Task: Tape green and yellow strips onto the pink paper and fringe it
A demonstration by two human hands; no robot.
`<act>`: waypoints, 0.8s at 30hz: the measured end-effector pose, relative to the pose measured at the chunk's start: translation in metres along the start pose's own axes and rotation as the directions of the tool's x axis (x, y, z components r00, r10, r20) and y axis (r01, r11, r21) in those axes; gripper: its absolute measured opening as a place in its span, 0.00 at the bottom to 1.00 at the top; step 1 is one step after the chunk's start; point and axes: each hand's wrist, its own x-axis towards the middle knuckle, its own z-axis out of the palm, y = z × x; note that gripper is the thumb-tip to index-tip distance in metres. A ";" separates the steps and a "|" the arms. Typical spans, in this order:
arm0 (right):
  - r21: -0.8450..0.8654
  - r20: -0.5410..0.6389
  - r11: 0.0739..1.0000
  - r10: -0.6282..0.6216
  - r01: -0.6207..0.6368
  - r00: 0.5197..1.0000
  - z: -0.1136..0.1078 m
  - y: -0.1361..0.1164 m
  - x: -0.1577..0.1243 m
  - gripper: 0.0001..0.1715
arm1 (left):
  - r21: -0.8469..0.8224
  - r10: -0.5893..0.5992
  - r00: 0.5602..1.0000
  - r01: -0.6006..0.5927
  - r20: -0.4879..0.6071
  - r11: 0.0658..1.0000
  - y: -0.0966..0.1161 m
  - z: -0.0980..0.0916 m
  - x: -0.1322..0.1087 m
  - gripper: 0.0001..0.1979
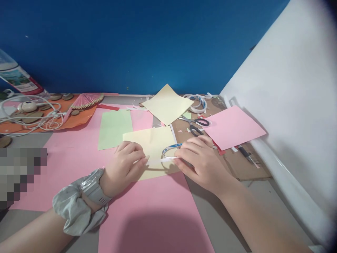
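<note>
A thin roll of tape (168, 149) with a blue-patterned core stands tilted above a pale yellow sheet (158, 135). My right hand (198, 158) grips the roll on its right side. From the roll a whitish strip of tape (160, 161) stretches left to my left hand (129, 160), whose thumb and fingertips pinch its end. A grey watch and a scrunchie sit on my left wrist. Beneath the yellow sheet lies large pink paper (155, 211), and a light green sheet (116, 128) is just beyond my left hand.
Scissors (193, 123) with black handles, another tape roll (198, 103) and a pen (244, 154) lie on cardboard to the right. A yellow square (168, 103) and pink square (234, 128) are nearby. Left are a folded pink fan (86, 100), white cable (52, 116) and bottle (21, 79).
</note>
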 end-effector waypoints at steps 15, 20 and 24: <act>-0.094 -0.025 0.993 0.062 -0.064 0.998 -0.014 0.014 -0.003 0.13 | -0.134 0.160 0.951 -0.128 0.263 0.983 -0.008 -0.037 0.010 0.17; -0.136 -0.042 0.988 0.073 -0.078 0.996 -0.031 0.009 -0.006 0.11 | -0.132 0.145 0.955 -0.113 0.258 0.985 -0.007 -0.054 0.007 0.15; -0.145 0.041 0.980 0.143 -0.136 0.989 -0.034 0.000 -0.014 0.12 | -0.105 0.135 0.940 -0.106 0.315 0.989 -0.012 -0.052 0.000 0.14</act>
